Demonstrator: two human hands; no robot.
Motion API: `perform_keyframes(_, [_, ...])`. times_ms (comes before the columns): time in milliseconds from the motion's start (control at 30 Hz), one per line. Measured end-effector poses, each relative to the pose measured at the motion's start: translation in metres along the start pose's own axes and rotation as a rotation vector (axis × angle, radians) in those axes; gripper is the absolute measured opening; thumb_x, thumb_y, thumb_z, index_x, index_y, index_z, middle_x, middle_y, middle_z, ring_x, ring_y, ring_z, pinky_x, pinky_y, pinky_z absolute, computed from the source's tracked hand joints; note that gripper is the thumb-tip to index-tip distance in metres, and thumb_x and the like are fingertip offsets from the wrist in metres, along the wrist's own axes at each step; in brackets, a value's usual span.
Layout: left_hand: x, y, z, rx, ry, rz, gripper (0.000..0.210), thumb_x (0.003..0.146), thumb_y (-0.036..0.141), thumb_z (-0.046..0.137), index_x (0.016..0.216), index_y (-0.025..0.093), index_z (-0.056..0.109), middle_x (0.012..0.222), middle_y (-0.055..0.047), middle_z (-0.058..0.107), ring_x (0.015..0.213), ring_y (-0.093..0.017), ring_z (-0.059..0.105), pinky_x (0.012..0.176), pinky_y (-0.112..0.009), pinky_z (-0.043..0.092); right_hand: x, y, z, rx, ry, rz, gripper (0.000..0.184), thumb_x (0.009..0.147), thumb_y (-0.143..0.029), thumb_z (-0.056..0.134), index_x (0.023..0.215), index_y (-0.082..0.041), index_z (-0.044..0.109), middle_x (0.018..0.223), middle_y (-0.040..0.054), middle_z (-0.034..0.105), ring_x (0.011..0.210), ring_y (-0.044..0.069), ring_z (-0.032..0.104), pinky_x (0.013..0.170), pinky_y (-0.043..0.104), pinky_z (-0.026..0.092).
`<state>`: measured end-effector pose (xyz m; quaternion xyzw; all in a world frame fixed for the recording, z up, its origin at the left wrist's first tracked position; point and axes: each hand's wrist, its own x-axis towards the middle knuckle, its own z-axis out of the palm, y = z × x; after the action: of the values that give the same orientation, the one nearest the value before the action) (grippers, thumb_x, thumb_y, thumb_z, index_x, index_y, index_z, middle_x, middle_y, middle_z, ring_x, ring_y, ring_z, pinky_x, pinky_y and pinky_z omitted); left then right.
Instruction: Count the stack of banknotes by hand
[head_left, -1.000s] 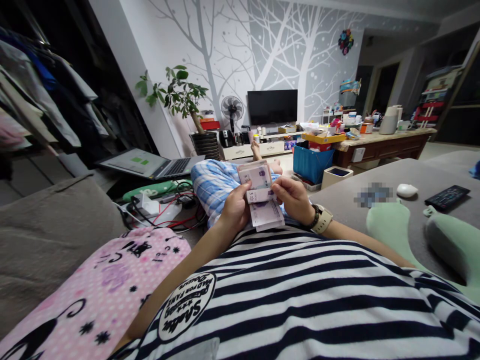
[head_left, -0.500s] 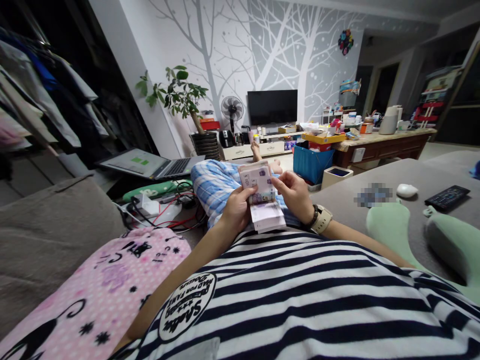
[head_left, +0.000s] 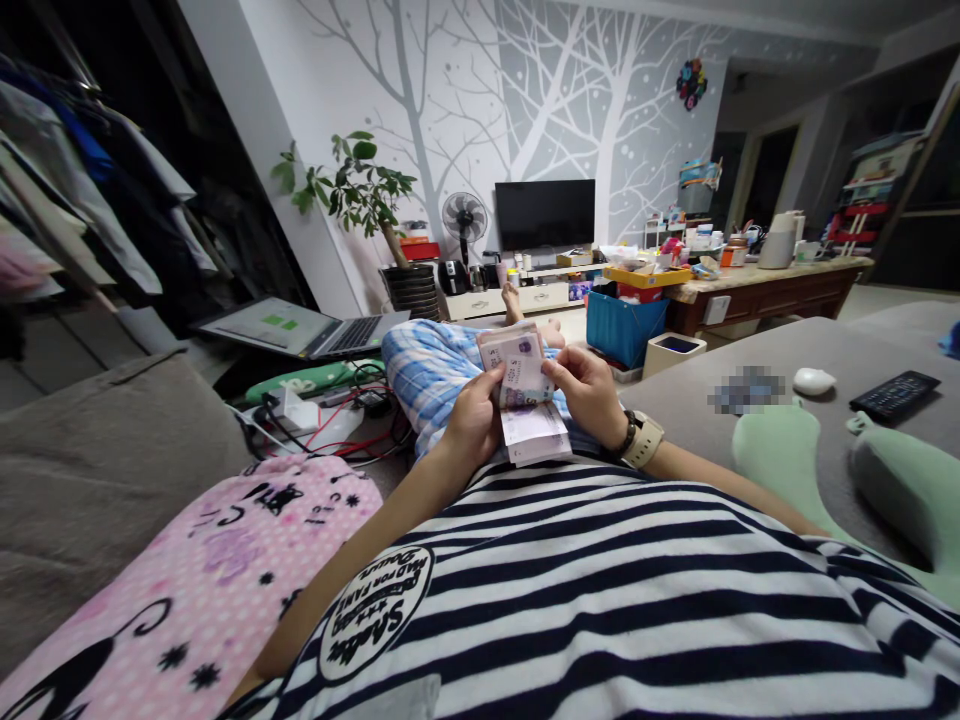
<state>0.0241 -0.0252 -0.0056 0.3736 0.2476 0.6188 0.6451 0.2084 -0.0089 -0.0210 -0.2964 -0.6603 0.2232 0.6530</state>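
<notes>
A stack of pale purple banknotes (head_left: 517, 365) is held above my lap, bent so that part of it hangs down toward my striped shirt (head_left: 555, 580). My left hand (head_left: 474, 415) grips the stack from the left, its thumb lying on the top notes and its fingers hidden underneath. At the upper right edge of the notes, my right hand (head_left: 589, 390) pinches a note between thumb and forefinger. A figure 5 shows on the upper notes. Blue checked trousers (head_left: 424, 375) cover my crossed legs behind the notes.
An open laptop (head_left: 300, 330) and a tangle of cables (head_left: 367, 410) lie to the left, beside a pink blanket (head_left: 247, 550). On the grey sofa to the right are a white mouse (head_left: 814, 381), a black remote (head_left: 896, 397) and a green neck pillow (head_left: 780, 450).
The top note between my hands has shifted slightly and its printing shows differently. My left thumb has slid a little up and left. The right hand stays at the notes' edge.
</notes>
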Motion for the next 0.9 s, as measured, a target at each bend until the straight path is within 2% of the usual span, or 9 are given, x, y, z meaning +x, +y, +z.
perform_keyframes(233, [0.004,-0.002,-0.003,0.002,0.007,0.027,0.048,0.099,0.035,0.095,0.142,0.012,0.093,0.126,-0.016,0.101,0.127,-0.042,0.097,0.121,-0.053,0.075,-0.006,-0.006,0.0,0.072,-0.05,-0.105,0.061,0.107,-0.08,0.088,0.083,-0.028,0.068,0.072,-0.0023,0.06,0.07,0.019,0.049,0.069,0.036,0.044])
perform_keyframes(367, [0.006,-0.001,-0.01,0.025,-0.013,0.039,0.042,0.094,0.029,0.095,0.134,0.012,0.095,0.122,-0.016,0.101,0.127,-0.043,0.096,0.119,-0.053,0.075,-0.006,-0.009,-0.001,0.073,-0.073,-0.104,0.063,0.108,-0.085,0.087,0.089,-0.027,0.072,0.074,-0.0025,0.06,0.071,0.019,0.05,0.071,0.036,0.046])
perform_keyframes(500, [0.009,-0.004,-0.015,0.026,-0.047,0.063,0.045,0.09,0.024,0.095,0.134,0.014,0.095,0.122,-0.015,0.101,0.127,-0.044,0.096,0.118,-0.054,0.075,-0.005,-0.009,0.0,0.076,-0.084,-0.116,0.065,0.109,-0.088,0.087,0.09,-0.027,0.073,0.074,-0.0026,0.058,0.071,0.019,0.05,0.07,0.036,0.047])
perform_keyframes(667, [0.011,-0.007,-0.013,-0.007,-0.054,0.051,0.048,0.089,0.029,0.093,0.134,0.013,0.094,0.122,-0.016,0.1,0.126,-0.044,0.096,0.118,-0.054,0.075,-0.005,-0.009,0.0,0.069,-0.076,-0.112,0.067,0.108,-0.089,0.086,0.089,-0.027,0.072,0.074,-0.0023,0.058,0.07,0.019,0.047,0.068,0.036,0.043])
perform_keyframes(900, [0.009,-0.005,-0.008,-0.003,-0.049,0.057,0.051,0.09,0.03,0.092,0.137,0.012,0.094,0.122,-0.016,0.101,0.128,-0.044,0.096,0.12,-0.053,0.075,-0.004,-0.008,-0.001,0.084,-0.088,-0.141,0.067,0.112,-0.09,0.082,0.088,-0.028,0.071,0.069,-0.0055,0.049,0.064,0.017,0.042,0.067,0.036,0.04])
